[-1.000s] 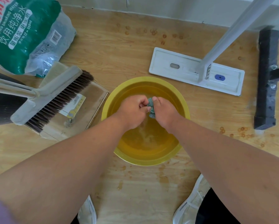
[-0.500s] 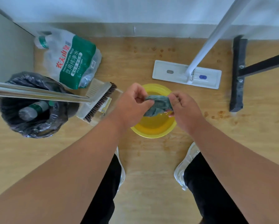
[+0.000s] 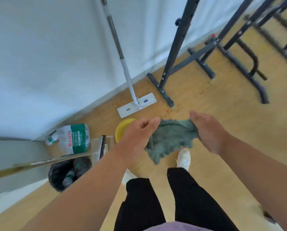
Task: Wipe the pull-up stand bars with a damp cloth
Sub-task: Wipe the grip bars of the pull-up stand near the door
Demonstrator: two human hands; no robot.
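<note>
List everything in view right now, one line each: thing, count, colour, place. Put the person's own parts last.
cloth: one, grey-green, spread between the two hands above the floor
basin: one, yellow, on the floor, partly hidden behind the left hand
flat mop: one, white, head on the floor, handle leaning at the wall
pull-up stand: black bars, standing at the wall right of the mop; more black frames further right, blurred
pack of water bottles: one, clear wrap with green label, in the corner
broom and dustpan: one set, beside the pack
bin: one, black liner, bottles inside
left hand: holds the cloth's left edge
right hand: holds the cloth's right edge
legs: two, black trousers, white shoes
</note>
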